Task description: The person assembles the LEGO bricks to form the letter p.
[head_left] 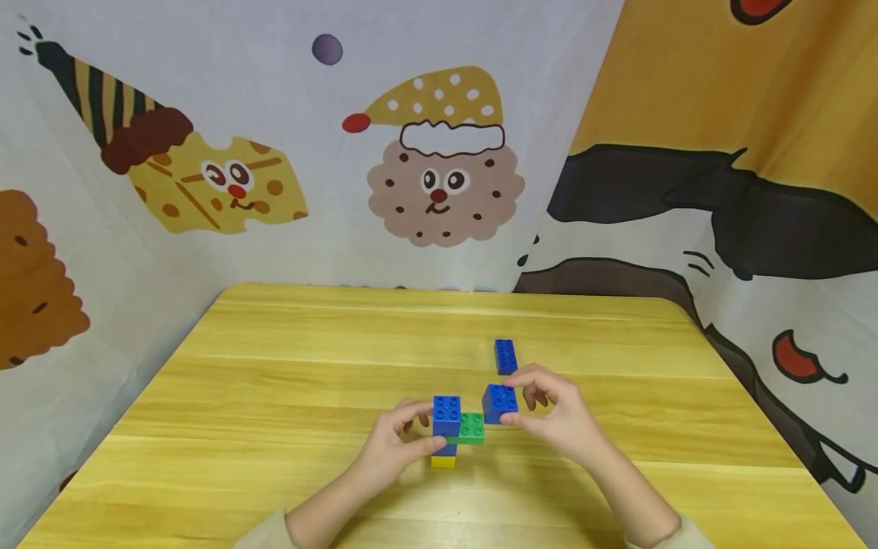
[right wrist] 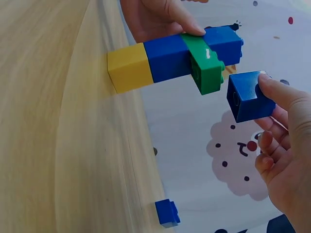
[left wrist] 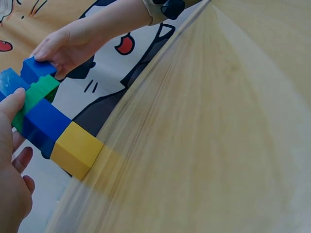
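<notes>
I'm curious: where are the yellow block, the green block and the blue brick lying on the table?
Yellow block [right wrist: 129,68]: right wrist view, on its side.
Green block [head_left: 472,425]: head view, studded top.
Blue brick [head_left: 505,356]: head view, studded top.

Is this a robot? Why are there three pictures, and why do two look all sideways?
There's no robot here, just a person's two bare hands. The big picture comes from a camera on the person's head, looking forward and down. The other two come from cameras on the left and right wrists, so those pictures look tipped over.

The left hand holds a block tower on the wooden table. From the bottom up, it has a yellow block, a blue one, a green block that sticks out to one side, and another blue one on top.

The right hand pinches a loose blue block beside the green one, not touching it. One more blue block lies farther back on the table.
</notes>
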The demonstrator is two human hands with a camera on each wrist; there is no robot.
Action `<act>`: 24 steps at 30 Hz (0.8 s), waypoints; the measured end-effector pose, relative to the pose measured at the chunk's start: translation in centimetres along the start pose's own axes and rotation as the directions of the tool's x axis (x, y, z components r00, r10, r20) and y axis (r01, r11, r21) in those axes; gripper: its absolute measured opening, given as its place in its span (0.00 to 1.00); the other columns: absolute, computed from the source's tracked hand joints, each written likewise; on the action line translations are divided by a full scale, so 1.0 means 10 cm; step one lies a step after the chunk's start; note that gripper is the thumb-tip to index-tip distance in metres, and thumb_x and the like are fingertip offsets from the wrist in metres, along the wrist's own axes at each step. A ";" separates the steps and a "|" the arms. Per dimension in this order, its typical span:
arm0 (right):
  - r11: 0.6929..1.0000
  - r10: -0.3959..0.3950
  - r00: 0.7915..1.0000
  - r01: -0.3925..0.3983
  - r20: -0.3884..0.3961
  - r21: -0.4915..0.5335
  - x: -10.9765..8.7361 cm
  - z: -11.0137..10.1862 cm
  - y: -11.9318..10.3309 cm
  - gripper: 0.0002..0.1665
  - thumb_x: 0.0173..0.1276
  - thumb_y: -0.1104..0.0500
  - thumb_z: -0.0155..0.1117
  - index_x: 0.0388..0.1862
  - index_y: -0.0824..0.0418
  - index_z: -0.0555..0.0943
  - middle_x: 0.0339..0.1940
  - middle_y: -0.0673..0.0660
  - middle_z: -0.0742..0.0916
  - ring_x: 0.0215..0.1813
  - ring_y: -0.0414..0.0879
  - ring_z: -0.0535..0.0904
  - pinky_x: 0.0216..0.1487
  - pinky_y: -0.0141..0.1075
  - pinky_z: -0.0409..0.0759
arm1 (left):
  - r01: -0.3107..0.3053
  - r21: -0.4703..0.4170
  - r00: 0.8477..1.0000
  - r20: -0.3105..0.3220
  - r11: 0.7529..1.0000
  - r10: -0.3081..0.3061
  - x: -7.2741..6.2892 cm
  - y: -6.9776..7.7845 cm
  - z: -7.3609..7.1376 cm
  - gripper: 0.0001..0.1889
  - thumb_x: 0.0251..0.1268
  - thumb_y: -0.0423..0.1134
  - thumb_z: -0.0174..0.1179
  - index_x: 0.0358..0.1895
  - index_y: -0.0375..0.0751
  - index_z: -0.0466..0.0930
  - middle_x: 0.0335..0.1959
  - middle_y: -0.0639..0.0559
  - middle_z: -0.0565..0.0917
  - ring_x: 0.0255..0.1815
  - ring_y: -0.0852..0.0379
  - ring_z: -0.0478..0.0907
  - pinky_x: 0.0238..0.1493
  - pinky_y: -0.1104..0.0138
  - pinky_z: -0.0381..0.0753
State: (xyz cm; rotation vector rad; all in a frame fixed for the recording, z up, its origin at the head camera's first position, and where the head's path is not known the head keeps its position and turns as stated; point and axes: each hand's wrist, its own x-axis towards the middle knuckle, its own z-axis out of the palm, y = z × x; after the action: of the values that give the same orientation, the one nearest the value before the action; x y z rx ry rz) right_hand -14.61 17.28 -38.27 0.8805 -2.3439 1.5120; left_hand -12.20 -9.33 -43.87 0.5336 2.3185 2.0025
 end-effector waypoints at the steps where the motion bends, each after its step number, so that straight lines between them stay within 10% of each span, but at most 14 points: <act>1: 1.000 -0.006 1.000 0.006 0.005 0.004 0.00 0.00 0.00 0.23 0.49 0.67 0.78 0.46 0.57 0.83 0.40 0.52 0.82 0.29 0.46 0.69 0.29 0.35 0.68 | 0.005 0.001 1.000 -0.001 1.000 -0.005 0.00 0.00 0.00 0.19 0.54 0.37 0.71 0.51 0.43 0.82 0.37 0.51 0.77 0.42 0.47 0.67 0.42 0.62 0.63; 24: 0.993 -0.116 0.992 0.116 0.040 0.000 -0.03 0.11 -0.14 0.25 0.43 0.74 0.78 0.42 0.61 0.82 0.35 0.53 0.81 0.26 0.48 0.67 0.26 0.39 0.67 | 0.001 0.005 1.000 -0.001 1.000 -0.001 0.00 0.01 0.01 0.19 0.54 0.37 0.70 0.51 0.43 0.83 0.37 0.51 0.77 0.43 0.48 0.68 0.44 0.62 0.64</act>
State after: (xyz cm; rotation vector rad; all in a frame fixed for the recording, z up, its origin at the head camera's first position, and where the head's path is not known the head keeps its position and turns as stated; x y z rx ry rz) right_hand -13.43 16.02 -37.81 1.0363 -2.2776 1.4579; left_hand -12.11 -9.26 -43.81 0.5317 2.3245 1.9983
